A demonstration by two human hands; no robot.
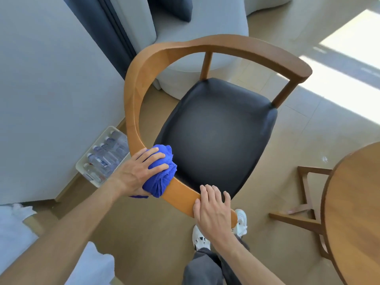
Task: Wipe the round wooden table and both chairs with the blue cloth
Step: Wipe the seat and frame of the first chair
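I see my left hand (139, 171) wrapped over the bunched blue cloth (162, 173), clutching it against the curved wooden backrest rail (133, 95) of the chair (218, 130), on the near-left stretch of the rail. My right hand (213, 210) lies on the rail's near end, fingers draped over the wood toward the black seat and thumb against the rail's edge, just beside the cloth. The round wooden worktop (357, 212) shows at the right edge, apart from the chair. A tray of water bottles (102, 155) sits on the floor by the wall, behind the rail.
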